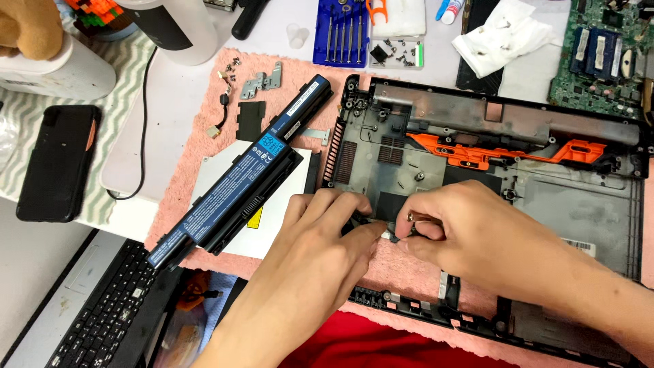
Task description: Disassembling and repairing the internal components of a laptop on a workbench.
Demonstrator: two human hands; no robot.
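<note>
Step in hand: small-part work inside laptop base shell [558, 204]. Left hand [320, 238] and right hand [463, 235] both pinch small connector [390, 234] at shell's near edge. Next move likely demands steady, fine fingertip force.

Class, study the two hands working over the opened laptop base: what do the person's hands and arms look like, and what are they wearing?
Both hands are bare: the left hand and right hand wear no gloves, and no rings or watch show. Both forearms are uncovered as far as the picture's edge, with no sleeve in view. The fingernails look short and unpainted. No wrist strap or cable is attached to either arm.
</note>
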